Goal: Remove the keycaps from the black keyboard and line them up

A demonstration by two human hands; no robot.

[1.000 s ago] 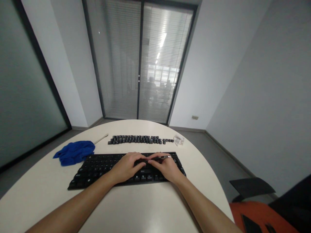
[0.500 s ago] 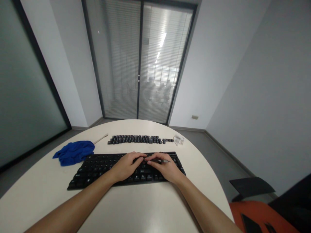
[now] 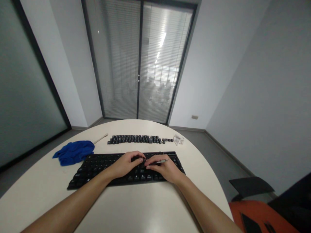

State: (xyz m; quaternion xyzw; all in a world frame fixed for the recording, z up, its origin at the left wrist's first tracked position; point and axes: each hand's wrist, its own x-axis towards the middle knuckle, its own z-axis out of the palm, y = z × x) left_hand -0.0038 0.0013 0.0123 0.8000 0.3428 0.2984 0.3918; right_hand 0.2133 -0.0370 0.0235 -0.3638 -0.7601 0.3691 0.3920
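Note:
A black keyboard (image 3: 97, 173) lies flat on the table, its middle partly covered by both hands. My left hand (image 3: 127, 164) is over its centre, with thumb and fingers pinched around a small black keycap (image 3: 144, 160), partly hidden by the fingertips. Close beside it, my right hand (image 3: 165, 168) is closed on a slim silver tool (image 3: 162, 161) whose rear end points up to the right. The tool's working end is hidden by the fingers, so its kind is unclear. The fingertips of both hands nearly meet.
Several loose black keycaps (image 3: 136, 139) are lined up in rows behind the keyboard. A blue cloth (image 3: 75, 152) and a light-handled stick (image 3: 100, 138) lie to the left. Crumpled white material (image 3: 178, 139) sits at the back right. An orange-seated chair (image 3: 257, 215) stands at the right.
My left hand has shifted slightly left and its fingers have curled, with a dark keycap now showing between them. The silver tool in my right hand has moved slightly left.

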